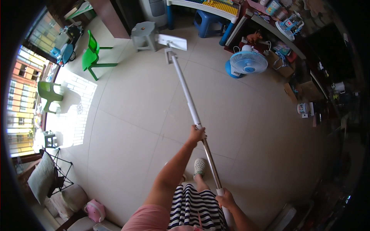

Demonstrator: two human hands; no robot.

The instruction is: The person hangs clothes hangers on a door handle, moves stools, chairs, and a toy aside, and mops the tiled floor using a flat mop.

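A long-handled flat mop [185, 91] reaches from the lower right, near my body, up to the top of the view. My left hand [197, 134] is wrapped around the middle of its pole, where a white sleeve meets a bare metal section. Farther down, my right hand [226, 199] grips the white lower end of the handle. The white rectangular mop head [175, 42] is tilted beside a grey plastic stool [144, 35]; whether it touches the stool or floor I cannot tell. A hinged frame [170, 55] joins head and pole.
Pale floor tiles [138, 106] lie below the pole. A blue fan [245, 62] stands right of the mop head, near a blue stool [208, 24] under a table. Green chairs [92, 52] are at left, with a folding chair [46, 176] lower down. Cluttered shelving [277, 37] lines the right.
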